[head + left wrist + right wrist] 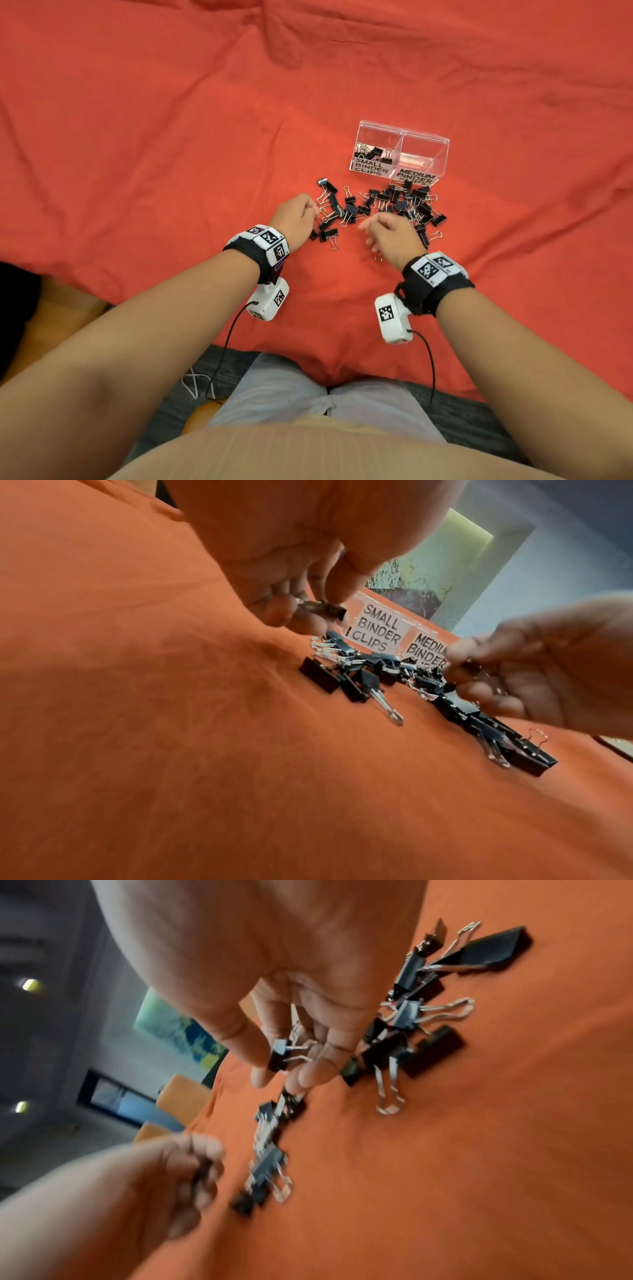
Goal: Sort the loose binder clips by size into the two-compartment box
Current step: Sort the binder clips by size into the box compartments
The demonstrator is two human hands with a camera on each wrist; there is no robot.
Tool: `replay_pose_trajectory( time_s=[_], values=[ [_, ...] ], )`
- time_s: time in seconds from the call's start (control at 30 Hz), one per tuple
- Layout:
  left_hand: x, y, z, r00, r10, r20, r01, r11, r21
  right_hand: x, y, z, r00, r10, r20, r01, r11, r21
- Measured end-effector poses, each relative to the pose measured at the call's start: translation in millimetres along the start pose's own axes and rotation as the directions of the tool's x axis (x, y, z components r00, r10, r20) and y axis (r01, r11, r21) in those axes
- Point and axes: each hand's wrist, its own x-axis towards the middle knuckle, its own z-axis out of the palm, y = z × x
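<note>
A pile of black binder clips (pixel 380 207) with silver handles lies on the red cloth just in front of the clear two-compartment box (pixel 428 145). The box's left cell, labelled SMALL BINDER CLIPS (pixel 377 631), holds several small clips (pixel 371 150); the right cell, labelled MEDIUM, looks bare. My left hand (pixel 298 216) hovers over the pile's left end and pinches a small clip (pixel 322 608) between thumb and fingers. My right hand (pixel 390 229) is over the pile's near middle and pinches a small clip (pixel 282 1054).
The red cloth (pixel 171 137) covers the whole surface, with folds at the back. White wrist cameras (pixel 269 301) with black cables hang under both wrists. My lap is at the bottom edge.
</note>
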Motion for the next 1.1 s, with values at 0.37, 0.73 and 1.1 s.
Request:
replay_pose_trajectory(
  time_s=[0.37, 0.73, 1.1],
  values=[
    [5.3, -9.2, 10.3, 0.998, 0.048, 0.044, -0.059, 0.957, 0.283, 40.4, -48.2, 24.5, 0.93, -0.278, 0.242, 0.367, 0.755, -0.544],
    [2.7, -4.5, 10.8, 0.998, 0.066, 0.025, -0.07, 0.919, 0.389, 42.1, -34.6, -5.0, 0.966, -0.25, 0.065, 0.231, 0.727, -0.647],
    [7.9, 9.9, 15.8, 0.993, 0.093, 0.079, -0.122, 0.759, 0.639, 42.0, -31.1, 18.9, 0.956, -0.252, 0.152, 0.279, 0.617, -0.736]
  ],
)
